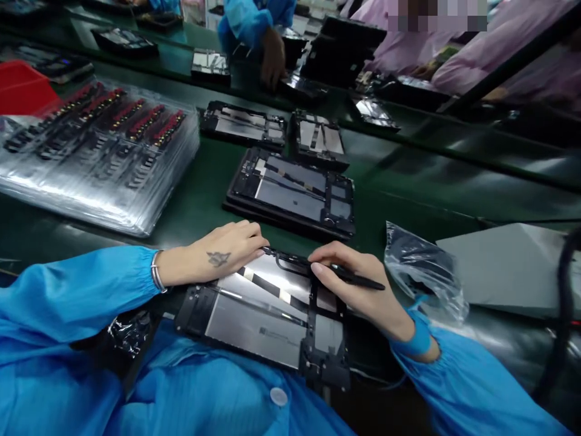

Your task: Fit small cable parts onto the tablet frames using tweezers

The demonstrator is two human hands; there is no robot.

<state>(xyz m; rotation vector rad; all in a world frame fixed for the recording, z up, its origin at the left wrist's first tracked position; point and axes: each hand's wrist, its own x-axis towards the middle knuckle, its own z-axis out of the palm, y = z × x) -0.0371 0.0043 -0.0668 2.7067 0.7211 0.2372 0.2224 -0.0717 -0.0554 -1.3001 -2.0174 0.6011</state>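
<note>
An opened tablet [258, 321], back off, lies in front of me with silver battery panels, dark flex cables and a black frame showing. My left hand [231, 251] lies over its far left edge, fingers bent together at the rim. What those fingertips pinch, if anything, is hidden. A thin black part [288, 259] runs along the far edge between the two hands. My right hand [354, 278] is at the far right edge, thumb and forefinger closed near that rim. Across its palm it grips a slim black pen-like tool [367, 282], whose front end is partly covered by the fingers.
Behind sits another opened tablet [290, 188] on a dark tray, with more beyond. Stacked clear plastic trays [91, 157] of small parts stand left, near a red bin [22, 88]. To the right are a plastic bag [422, 266] and a grey box [508, 266]. Co-workers' hands [273, 57] are across.
</note>
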